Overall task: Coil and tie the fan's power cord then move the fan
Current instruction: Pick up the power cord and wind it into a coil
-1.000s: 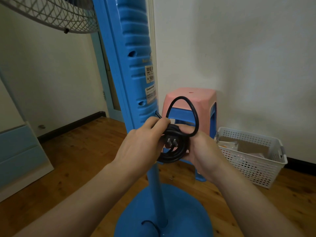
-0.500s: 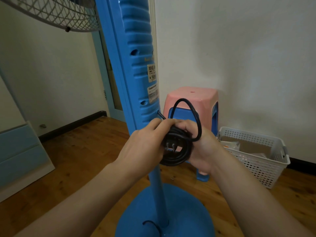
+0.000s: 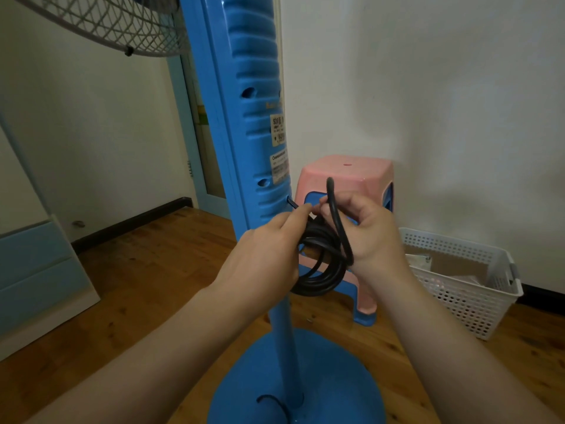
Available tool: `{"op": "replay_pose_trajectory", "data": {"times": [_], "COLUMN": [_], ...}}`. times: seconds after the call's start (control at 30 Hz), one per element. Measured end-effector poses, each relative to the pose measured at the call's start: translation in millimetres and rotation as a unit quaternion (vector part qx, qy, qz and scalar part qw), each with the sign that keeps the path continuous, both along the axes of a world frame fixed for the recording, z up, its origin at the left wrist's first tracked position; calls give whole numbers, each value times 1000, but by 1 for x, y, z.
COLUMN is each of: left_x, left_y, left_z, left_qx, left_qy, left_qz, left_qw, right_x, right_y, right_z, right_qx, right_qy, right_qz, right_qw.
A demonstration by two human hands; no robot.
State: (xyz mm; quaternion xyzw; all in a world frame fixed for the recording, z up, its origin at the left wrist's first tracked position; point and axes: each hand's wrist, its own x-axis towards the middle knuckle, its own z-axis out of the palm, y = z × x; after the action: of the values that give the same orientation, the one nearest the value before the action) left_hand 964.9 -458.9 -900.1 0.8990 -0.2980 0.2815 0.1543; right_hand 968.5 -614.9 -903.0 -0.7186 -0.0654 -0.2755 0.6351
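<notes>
A blue pedestal fan (image 3: 250, 123) stands upright in front of me on its round base (image 3: 308, 381), its wire grille (image 3: 101, 22) at the top left. The black power cord (image 3: 321, 270) is bunched into a coil in front of the fan's pole. My left hand (image 3: 269, 255) grips the coil from the left. My right hand (image 3: 370, 234) holds it from the right, with one narrow loop of cord standing up over its fingers. The plug is hidden between my hands. A short bit of cord shows at the base.
A pink and blue plastic stool (image 3: 357, 179) stands behind the fan against the white wall. A white perforated basket (image 3: 458, 283) with papers sits on the wooden floor at the right. A pale blue cabinet (image 3: 36, 270) is at the left, a doorway behind the fan.
The upright loop of cord has tightened from a wide arc into a narrow one over my right hand. My right hand has turned and risen; the plug prongs no longer show.
</notes>
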Motion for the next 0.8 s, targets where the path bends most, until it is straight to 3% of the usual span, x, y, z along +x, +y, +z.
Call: {"op": "replay_pose_trajectory", "data": {"times": [0.23,0.33,0.47,0.6,0.8], "left_x": [2,0,0,-1,-5], "left_y": [-6,-8,-9,-13,-17], "left_z": [4,7,8,9,6], "left_qx": [23,5,-2,-33,-79], "left_qy": [-16,-4,3,2,-6], "left_qz": [22,29,38,39,39], "left_qw": [999,1000,999,999,996], "right_x": [0,3,6,-1,-14], "right_y": [-5,-14,-33,-43,-47], "right_z": [-6,4,7,-3,-27], "right_qx": [-125,-43,-65,-156,-302], "right_qy": [-84,-49,-83,-125,96], "right_qz": [-29,19,-77,-209,-198], "right_qw": [988,998,991,957,927]}}
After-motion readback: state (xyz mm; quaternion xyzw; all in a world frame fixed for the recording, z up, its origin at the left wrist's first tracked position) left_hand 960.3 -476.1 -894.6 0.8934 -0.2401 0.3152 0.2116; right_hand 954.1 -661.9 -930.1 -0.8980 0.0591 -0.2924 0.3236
